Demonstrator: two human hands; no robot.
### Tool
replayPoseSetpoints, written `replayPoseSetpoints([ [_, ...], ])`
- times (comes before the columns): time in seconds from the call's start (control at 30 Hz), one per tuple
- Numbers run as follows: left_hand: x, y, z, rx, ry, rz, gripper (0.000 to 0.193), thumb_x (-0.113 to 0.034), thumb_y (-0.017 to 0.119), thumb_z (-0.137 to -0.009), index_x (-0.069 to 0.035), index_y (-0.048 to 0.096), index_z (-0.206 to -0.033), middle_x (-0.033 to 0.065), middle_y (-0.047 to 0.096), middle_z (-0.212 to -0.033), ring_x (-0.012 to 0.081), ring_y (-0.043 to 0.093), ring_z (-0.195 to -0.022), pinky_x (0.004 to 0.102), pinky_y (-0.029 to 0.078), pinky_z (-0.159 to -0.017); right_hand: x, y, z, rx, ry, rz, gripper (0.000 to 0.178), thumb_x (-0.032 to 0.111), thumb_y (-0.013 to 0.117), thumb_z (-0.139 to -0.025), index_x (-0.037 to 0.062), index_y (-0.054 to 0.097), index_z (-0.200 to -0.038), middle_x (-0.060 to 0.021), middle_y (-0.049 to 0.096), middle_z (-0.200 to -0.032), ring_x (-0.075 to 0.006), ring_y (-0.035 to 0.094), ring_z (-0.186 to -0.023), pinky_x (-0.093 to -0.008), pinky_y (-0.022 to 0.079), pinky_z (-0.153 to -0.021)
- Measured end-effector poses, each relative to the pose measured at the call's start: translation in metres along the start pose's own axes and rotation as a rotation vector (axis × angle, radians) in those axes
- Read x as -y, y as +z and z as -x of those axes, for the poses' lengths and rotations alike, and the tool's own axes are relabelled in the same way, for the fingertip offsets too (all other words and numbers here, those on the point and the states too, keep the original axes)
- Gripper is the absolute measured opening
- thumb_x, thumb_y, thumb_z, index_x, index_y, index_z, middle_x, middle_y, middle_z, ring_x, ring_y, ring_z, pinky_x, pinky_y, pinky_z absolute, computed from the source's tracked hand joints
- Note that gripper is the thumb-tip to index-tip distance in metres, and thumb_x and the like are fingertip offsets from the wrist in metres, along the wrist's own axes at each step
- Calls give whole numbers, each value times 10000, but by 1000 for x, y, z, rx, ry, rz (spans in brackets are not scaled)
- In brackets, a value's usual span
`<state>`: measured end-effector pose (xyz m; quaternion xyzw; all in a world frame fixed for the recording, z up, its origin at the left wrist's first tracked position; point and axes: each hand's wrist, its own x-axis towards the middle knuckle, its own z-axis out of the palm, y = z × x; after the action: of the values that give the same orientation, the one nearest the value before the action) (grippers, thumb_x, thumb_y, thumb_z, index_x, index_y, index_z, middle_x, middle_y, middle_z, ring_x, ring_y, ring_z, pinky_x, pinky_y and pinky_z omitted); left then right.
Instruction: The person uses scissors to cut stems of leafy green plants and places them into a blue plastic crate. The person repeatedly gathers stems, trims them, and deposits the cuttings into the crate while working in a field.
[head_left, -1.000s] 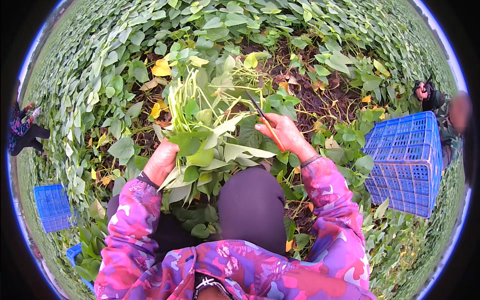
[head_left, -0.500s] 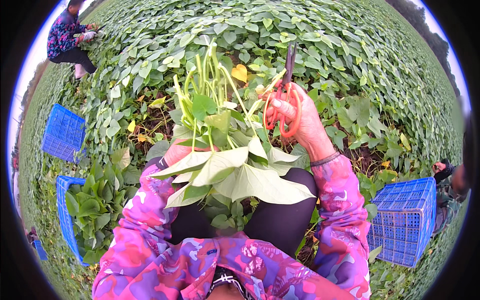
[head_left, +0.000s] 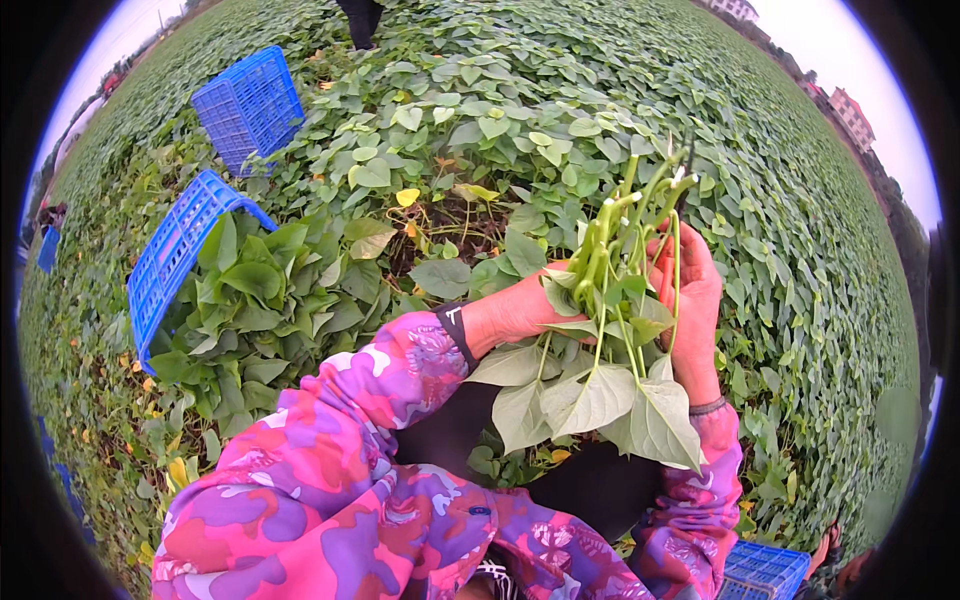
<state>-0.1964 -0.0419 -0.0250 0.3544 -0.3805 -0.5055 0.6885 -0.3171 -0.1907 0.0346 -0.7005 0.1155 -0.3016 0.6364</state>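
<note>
A bunch of leafy green vine stems (head_left: 590,395) is gripped in my left hand (head_left: 515,312), cut ends up and broad pale leaf undersides hanging down. The leaves cover most of my left fingers. Close against the right side of the bunch, my right hand (head_left: 697,300) is closed around scissors with orange-red handles (head_left: 664,268). Stems partly hide the handles, and the dark blades (head_left: 691,155) point upward behind the cut ends. Whether the right fingers also touch the stems, I cannot tell.
To my left a blue plastic crate (head_left: 165,275) lies tipped, with picked leaves (head_left: 265,300) filling its mouth. Another blue crate (head_left: 250,110) stands farther off, and a third (head_left: 765,573) shows at lower right. A person's dark-clothed legs (head_left: 362,20) appear at the top. Low vines surround me.
The view has swung left, so crates and field sit farther right. My hands have come together, and the right hand with the scissors is now beside and partly behind the stems.
</note>
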Motion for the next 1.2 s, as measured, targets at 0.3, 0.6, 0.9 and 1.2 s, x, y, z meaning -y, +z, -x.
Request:
replayPoseSetpoints([
  [0.3, -13, -39, 63, -90, -223, 129, 684, 91, 787, -653, -41, 529, -1272, 50, 642, -1143, 131, 597, -1009, 307, 511, -879, -46, 34, -53, 160, 331, -516, 476, 231, 651, -915, 0, 472, -1291, -142, 639, -1126, -170, 640, -897, -262, 533, -726],
  [0.6, -25, -76, 127, -329, -137, 237, 394, 47, 748, -745, -10, 639, -1120, 83, 696, -1026, 176, 669, -913, 319, 545, -821, -74, 36, -97, 290, 217, -404, 406, 1, 662, -846, 17, 487, -1212, -82, 611, -864, -150, 626, -754, -264, 554, -651],
  [0.9, -84, -73, 238, -547, 201, -424, 735, -179, 761, -809, -67, 394, -1435, 92, 495, -1372, 177, 499, -1207, 354, 410, -1026, -140, 88, -113, 591, -107, 1182, 271, 127, 729, -739, 10, 669, -976, -244, 664, -813, -384, 663, -763, -419, 519, -667],
  [1.2, -100, -43, 344, -978, 270, -425, 663, -195, 756, -822, -63, 454, -1397, 76, 520, -1353, 170, 510, -1203, 348, 408, -1031, 5, 403, -109, 781, -779, 641, 217, 173, 720, -766, 10, 663, -897, -222, 674, -867, -391, 661, -825, -450, 543, -740],
])
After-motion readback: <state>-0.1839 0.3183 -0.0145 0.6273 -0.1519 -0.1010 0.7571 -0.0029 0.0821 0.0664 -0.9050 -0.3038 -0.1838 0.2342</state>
